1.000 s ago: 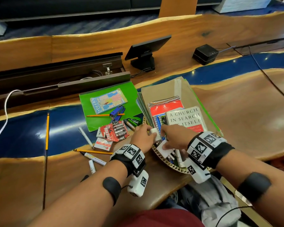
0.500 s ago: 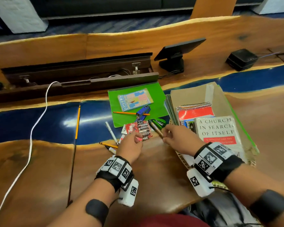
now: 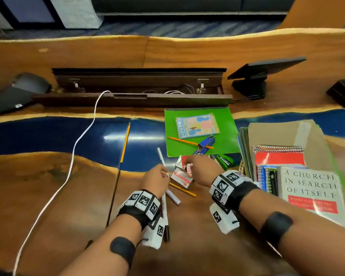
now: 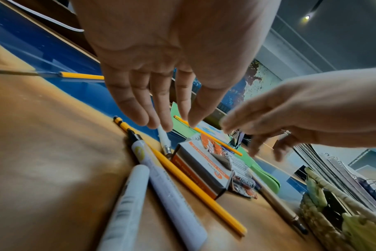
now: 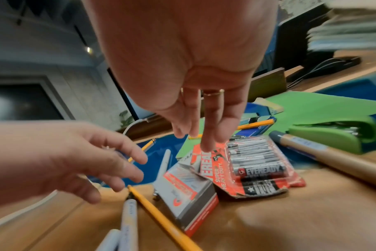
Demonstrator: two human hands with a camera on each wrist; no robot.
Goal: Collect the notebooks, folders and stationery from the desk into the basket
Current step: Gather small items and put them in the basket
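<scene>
Roughly half done, I'd say. Loose: long pencil (image 3: 125,142), white pen (image 3: 161,157), markers (image 4: 167,186); left hand (image 3: 155,181) spread over them. Right hand (image 3: 200,170), fingers straight, touches batteries (image 5: 255,166). Green folder (image 3: 229,120), stapler (image 5: 333,134) remain. Basket (image 4: 324,225) right holds notebooks (image 3: 279,156).

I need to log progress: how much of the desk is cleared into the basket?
Done: notebooks and a book fill the basket. In hand: nothing gripped; the right hand reaches the battery pack, the left hand the white pen. Left: green folder, staplers, pencils, markers.
</scene>
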